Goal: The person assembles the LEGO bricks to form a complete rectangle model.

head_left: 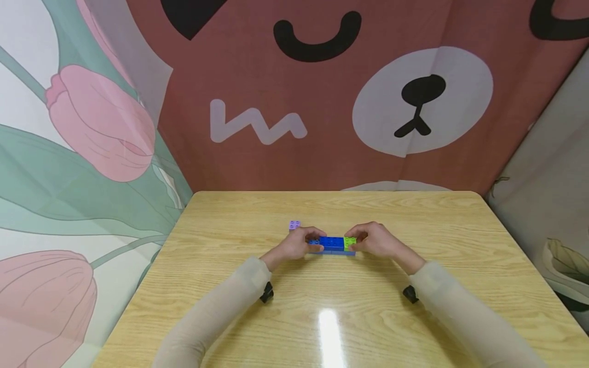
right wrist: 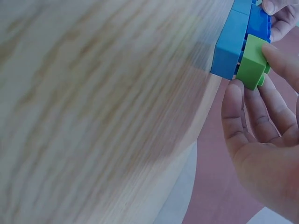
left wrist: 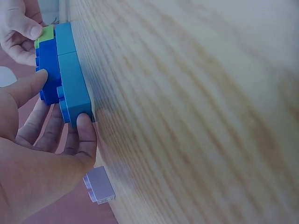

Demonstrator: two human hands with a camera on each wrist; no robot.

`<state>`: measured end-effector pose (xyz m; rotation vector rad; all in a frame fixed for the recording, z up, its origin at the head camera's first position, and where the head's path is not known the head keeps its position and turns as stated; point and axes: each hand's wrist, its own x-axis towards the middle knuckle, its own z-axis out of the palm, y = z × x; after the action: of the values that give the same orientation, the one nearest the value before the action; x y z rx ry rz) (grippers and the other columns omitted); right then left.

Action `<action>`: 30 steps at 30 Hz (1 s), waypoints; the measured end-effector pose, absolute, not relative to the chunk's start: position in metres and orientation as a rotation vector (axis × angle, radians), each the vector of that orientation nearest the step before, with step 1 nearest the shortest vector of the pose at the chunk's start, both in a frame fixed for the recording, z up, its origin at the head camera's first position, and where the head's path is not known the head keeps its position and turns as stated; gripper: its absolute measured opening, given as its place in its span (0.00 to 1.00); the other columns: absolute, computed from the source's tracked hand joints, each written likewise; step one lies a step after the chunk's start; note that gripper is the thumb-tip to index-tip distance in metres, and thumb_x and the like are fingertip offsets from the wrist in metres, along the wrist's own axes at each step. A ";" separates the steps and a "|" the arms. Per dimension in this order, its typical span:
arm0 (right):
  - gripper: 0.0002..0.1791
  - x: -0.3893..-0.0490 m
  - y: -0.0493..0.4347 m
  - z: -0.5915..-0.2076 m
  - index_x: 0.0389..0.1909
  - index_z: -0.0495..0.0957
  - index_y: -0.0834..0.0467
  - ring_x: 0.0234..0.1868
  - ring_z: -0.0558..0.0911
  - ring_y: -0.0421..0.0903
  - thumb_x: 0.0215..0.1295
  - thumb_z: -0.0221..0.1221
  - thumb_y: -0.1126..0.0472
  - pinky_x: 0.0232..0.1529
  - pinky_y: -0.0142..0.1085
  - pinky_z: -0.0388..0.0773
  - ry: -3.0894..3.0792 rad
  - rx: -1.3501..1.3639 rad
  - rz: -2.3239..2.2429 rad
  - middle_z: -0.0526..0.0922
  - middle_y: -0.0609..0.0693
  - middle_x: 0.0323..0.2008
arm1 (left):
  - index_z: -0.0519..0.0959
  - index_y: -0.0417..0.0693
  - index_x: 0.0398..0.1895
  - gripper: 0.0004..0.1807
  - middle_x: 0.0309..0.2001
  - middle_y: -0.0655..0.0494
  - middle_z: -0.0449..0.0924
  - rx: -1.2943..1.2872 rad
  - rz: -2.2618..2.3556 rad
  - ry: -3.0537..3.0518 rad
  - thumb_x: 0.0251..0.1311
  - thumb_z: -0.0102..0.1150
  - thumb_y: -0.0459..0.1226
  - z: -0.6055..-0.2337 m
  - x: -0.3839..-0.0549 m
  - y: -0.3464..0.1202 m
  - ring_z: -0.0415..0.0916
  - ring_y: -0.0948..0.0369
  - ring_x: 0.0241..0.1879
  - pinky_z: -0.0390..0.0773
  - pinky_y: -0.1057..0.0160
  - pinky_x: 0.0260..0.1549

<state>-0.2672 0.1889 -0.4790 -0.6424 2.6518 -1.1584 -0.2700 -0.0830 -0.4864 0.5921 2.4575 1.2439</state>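
Two light blue bricks [left wrist: 74,81] stand end to end on the table as a bottom row. On top of them sits a longer dark blue brick [head_left: 332,243], with a small lime green brick [right wrist: 252,61] at its right end. My left hand [head_left: 294,245] grips the dark blue brick near its left end, thumb on the near side and fingers behind. One of its lower fingers touches the end of the light blue row. My right hand [head_left: 378,239] pinches the lime green brick between thumb and fingers. In the right wrist view, a narrow gap shows under the green brick.
A small purple brick [head_left: 294,224] rests on the wooden table [head_left: 257,209] behind my left hand. A patterned cloth [head_left: 322,168] hangs along the table's far edge. Grey fabric [head_left: 543,153] is off to the right.
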 end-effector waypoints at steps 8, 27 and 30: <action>0.14 -0.266 0.187 -0.478 0.49 0.87 0.58 0.38 0.80 0.45 0.62 0.72 0.62 0.39 0.40 0.78 2.645 -0.618 -1.170 0.86 0.45 0.38 | 0.82 0.51 0.60 0.18 0.52 0.58 0.81 0.587 1.241 2.462 0.68 0.66 0.37 -0.487 -0.269 -0.083 0.77 0.61 0.52 0.76 0.59 0.54; 0.14 -0.265 0.187 -0.477 0.49 0.87 0.59 0.36 0.79 0.46 0.63 0.71 0.63 0.36 0.40 0.77 2.627 -0.622 -1.185 0.85 0.46 0.38 | 0.82 0.51 0.60 0.18 0.53 0.57 0.81 0.589 1.247 2.465 0.68 0.66 0.36 -0.487 -0.270 -0.082 0.77 0.60 0.52 0.76 0.58 0.54; 0.14 -0.265 0.187 -0.477 0.50 0.87 0.58 0.34 0.79 0.46 0.63 0.71 0.63 0.34 0.39 0.77 2.628 -0.613 -1.172 0.85 0.45 0.36 | 0.82 0.51 0.60 0.18 0.53 0.57 0.81 0.592 1.244 2.466 0.68 0.66 0.36 -0.487 -0.270 -0.082 0.77 0.60 0.52 0.76 0.58 0.54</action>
<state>-0.2648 0.1870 -0.4773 -0.6129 2.6280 -1.1716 -0.2698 -0.0824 -0.4869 0.5916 2.4658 1.2442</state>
